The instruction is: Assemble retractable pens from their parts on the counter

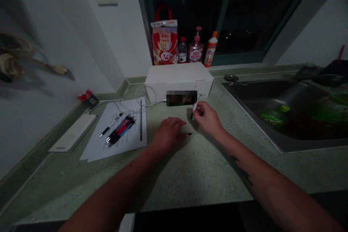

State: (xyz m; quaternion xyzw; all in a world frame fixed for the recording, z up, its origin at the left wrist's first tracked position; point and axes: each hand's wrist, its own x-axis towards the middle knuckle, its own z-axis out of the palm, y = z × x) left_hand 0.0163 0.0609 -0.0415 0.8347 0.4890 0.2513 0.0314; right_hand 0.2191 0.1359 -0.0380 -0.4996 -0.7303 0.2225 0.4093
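My right hand [207, 119] pinches a thin white-and-black pen part [194, 111] above the green speckled countertop [201, 174]. My left hand [168, 134] rests curled on the counter, and a small black piece [189, 134] sticks out from its fingertips. Left of my hands lies a printed paper sheet [127, 148]. Several black-and-red pens [120, 130] lie together on it, with a single black pen [111, 125] beside them. A blurred dark rectangle [181, 98] stands against a white box [178, 76], just beyond my hands.
A white cable [141, 101] runs by the box. A steel sink [261, 130] holding green items lies right. A white board [73, 132] lies left. Bottles and a printed bag [164, 43] stand on the windowsill.
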